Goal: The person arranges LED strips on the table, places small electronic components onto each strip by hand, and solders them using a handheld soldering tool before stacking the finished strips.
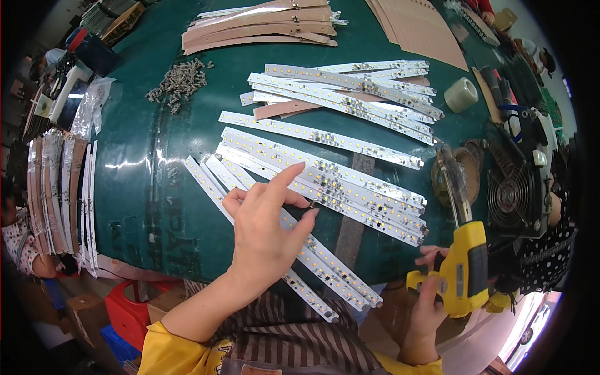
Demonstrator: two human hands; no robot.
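Note:
My left hand (pixel 267 225) hovers over a fan of long white LED strip boards (pixel 325 181) lying on the dark green table (pixel 144 187). Its index finger points out and the other fingers are partly curled, touching the nearest strips; it holds nothing. My right hand (pixel 427 294) grips a yellow soldering gun (pixel 465 259) at the table's near right edge, its metal tip pointing away from me. A second stack of LED strips (pixel 350 87) lies farther back.
A pile of small grey screws (pixel 180 81) sits at the back left. Brown backing strips (pixel 262 28) and cardboard (pixel 419 28) lie at the far edge. A tape roll (pixel 461 95) and a black fan (pixel 512 197) stand on the right. Stacked strips (pixel 59 187) hang at the left.

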